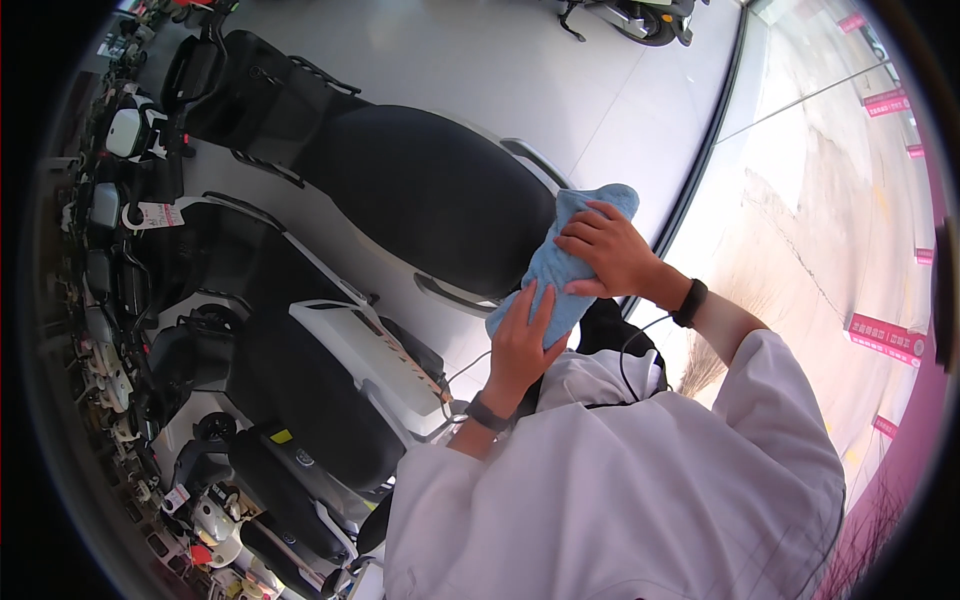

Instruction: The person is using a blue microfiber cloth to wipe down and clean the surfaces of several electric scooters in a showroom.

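Note:
A light blue cloth lies bunched against the rear end of a scooter's black seat. My left hand holds its near left part, with the fingers slightly parted over the fabric and the thumb at its edge. Higher up and to the right, my right hand grips the same cloth, fingers curved over it and thumb pointing toward the left hand. Curved grab rails flank the seat. What lies under the cloth is hidden.
Several scooters stand close together on my left, and another scooter is at the far side. A glass wall with pink labels runs along my right. Dark cords hang by my waist; a straw broom shows near the glass.

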`<state>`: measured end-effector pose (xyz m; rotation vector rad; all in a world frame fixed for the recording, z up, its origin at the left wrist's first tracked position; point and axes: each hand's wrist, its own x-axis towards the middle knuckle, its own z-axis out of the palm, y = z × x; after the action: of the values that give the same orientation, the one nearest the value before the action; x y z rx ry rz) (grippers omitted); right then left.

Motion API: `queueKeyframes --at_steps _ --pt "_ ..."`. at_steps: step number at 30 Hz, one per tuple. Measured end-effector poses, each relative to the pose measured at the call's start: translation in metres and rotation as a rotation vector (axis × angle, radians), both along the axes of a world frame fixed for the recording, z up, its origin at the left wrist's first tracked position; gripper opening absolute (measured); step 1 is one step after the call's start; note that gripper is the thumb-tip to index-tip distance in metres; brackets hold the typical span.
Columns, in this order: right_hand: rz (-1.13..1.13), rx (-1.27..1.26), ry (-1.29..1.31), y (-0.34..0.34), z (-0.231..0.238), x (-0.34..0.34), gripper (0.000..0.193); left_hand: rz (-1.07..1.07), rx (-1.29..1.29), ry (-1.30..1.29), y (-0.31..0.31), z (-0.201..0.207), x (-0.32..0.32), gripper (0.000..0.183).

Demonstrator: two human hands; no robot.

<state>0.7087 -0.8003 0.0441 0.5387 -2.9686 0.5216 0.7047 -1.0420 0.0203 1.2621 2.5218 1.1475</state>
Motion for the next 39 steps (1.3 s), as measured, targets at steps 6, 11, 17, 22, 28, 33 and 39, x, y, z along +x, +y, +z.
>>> queueKeyframes --at_steps 6,11,17,22,28,33,39 --pt "0.321 -0.036 -0.046 0.005 0.018 -0.01 0.078 0.038 -0.18 0.121 -0.012 0.008 0.013 0.051" --pt "0.491 0.059 0.015 0.0 0.002 -0.014 0.083 0.1 -0.24 0.212 -0.008 0.001 0.019 0.052" --pt "0.529 0.068 0.007 -0.039 -0.003 -0.003 0.077 0.222 -0.276 0.064 -0.045 -0.006 0.044 0.03" --pt "0.58 -0.006 0.004 -0.028 0.0 -0.007 0.068 0.315 -0.191 0.078 -0.028 -0.009 0.053 0.047" --pt "0.637 -0.059 0.119 0.019 0.001 -0.017 0.059 0.418 -0.235 0.048 0.035 0.023 0.058 0.046" --pt "0.67 -0.231 0.064 0.08 -0.003 -0.039 0.054 0.487 -0.325 -0.033 0.106 0.046 0.06 0.057" --pt "0.672 -0.351 -0.468 0.168 -0.026 -0.068 0.051 0.553 -0.349 -0.05 0.203 0.047 0.024 0.057"
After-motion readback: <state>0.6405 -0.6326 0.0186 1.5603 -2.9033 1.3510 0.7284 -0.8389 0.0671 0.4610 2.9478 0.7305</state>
